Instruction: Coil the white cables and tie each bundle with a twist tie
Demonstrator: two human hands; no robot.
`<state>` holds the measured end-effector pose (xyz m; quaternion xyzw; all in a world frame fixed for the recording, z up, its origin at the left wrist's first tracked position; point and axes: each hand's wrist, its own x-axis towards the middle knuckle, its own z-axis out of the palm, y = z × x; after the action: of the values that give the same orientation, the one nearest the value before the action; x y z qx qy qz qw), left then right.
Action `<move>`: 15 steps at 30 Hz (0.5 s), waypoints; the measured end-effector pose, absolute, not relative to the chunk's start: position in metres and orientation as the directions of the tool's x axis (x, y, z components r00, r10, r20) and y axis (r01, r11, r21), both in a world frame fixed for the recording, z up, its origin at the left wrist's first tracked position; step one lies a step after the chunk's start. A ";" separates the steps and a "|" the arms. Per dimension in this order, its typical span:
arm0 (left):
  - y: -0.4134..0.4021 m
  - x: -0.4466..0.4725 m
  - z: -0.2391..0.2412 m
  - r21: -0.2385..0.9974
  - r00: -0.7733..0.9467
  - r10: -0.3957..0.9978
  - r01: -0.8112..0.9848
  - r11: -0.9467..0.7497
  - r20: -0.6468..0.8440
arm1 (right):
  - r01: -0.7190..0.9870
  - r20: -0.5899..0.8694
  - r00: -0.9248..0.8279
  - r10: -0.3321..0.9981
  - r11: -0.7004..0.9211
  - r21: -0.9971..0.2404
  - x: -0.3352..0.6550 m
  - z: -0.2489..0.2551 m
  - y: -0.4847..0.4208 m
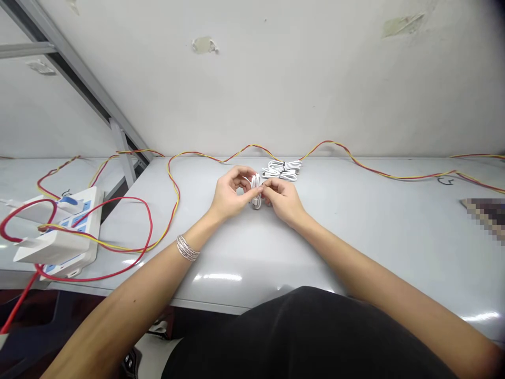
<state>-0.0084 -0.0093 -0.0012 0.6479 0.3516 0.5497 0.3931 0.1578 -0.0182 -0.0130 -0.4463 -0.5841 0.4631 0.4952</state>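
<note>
Where the coil [255,181] is: between the two hands, over the middle of the table [355,210], just in front of a tied bundle [291,169]; whether it touches the tabletop cannot be told.
Left hand [232,193]: thumb laid across the coil from its left side, fingers curled behind, a rounded gap left within the palm; it has hold of the white strands.
Right hand [284,201]: thumb and forefinger brought together at the coil's right edge, pinching it; a small dark bit shows there, too small to name.
Two-sided hold: probably to stop springy loops from spreading, one hand gathering them while the other works at the edge.
Coil's long axis: runs from the wearer toward the wall [315,79], across the wall's line; one looped end faces the wall, the other the wearer. Which end carries a plug cannot be told.
Bundle: lies crosswise, nearly along the wall, its black tie [283,168] seemingly there to gather the loops; it rests just beyond the fingers, perhaps to leave them room.
Power strip [94,211]: at far left, well apart from the hands.
</note>
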 end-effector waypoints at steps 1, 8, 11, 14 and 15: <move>-0.009 -0.008 -0.002 0.903 0.126 0.896 0.008 -0.430 0.425 | 0.066 0.171 -0.101 0.980 0.178 -0.982 0.157 -0.014 -0.018; 0.013 -0.025 -0.014 0.942 -0.008 0.942 0.033 -0.335 0.335 | 0.111 0.189 -0.042 0.981 0.192 -0.975 0.154 -0.016 -0.019; 0.027 -0.039 -0.019 0.928 -0.052 0.945 0.214 -0.305 0.322 | 0.125 0.169 -0.045 0.985 0.174 -0.977 0.155 -0.016 -0.018; 0.034 -0.049 -0.021 0.874 -0.136 0.937 0.423 -0.240 0.323 | 0.124 0.153 -0.046 0.987 0.158 -0.980 0.156 -0.016 -0.017; 0.035 -0.052 -0.021 0.856 -0.148 0.932 0.463 -0.229 0.330 | 0.123 0.149 -0.045 0.988 0.153 -0.981 0.156 -0.016 -0.017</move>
<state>-0.0517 0.0349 -0.0206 0.6082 0.5737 0.4947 0.2371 0.1563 -0.0167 -0.0158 -0.4821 -0.5759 0.4370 0.4949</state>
